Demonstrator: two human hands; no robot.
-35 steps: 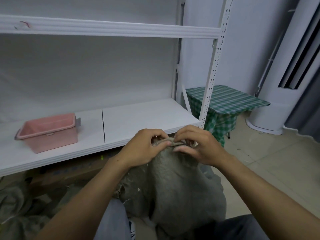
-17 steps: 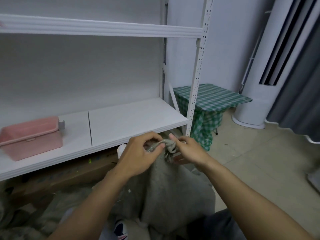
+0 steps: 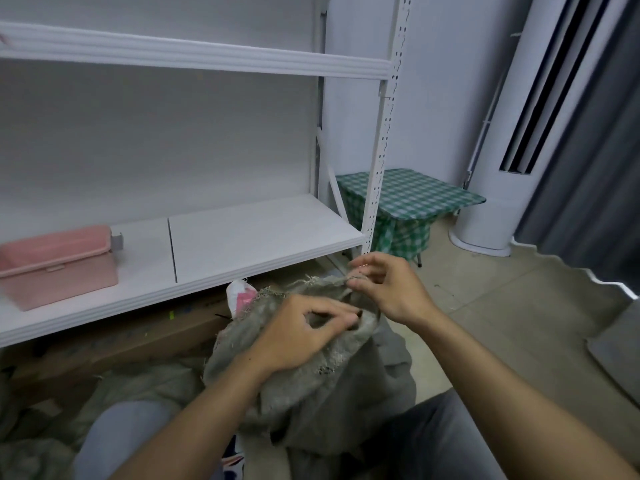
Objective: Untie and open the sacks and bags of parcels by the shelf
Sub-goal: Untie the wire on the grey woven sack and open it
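White shelf (image 3: pixel 259 233) backdrop, tiled floor. Left hand (image 3: pixel 298 334) pinches mouth fabric of grey sack (image 3: pixel 311 379); right hand (image 3: pixel 391 289) pinches frayed cord (image 3: pixel 313 280) at rim. Sack upright on floor before lower shelf. Pink bin (image 3: pixel 59 265) on shelf, far left.

Left hand (image 3: pixel 294 337) and right hand (image 3: pixel 391 289) on the frayed mouth of a grey sack (image 3: pixel 346 393) beside a white shelf (image 3: pixel 259 233).

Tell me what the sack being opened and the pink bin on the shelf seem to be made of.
The sack looks like coarse woven fibre, burlap or woven plastic, I cannot tell which: dull grey-green, with loose frayed strands along its mouth. The pink bin looks like moulded plastic: smooth, even colour, soft sheen, a formed rim.
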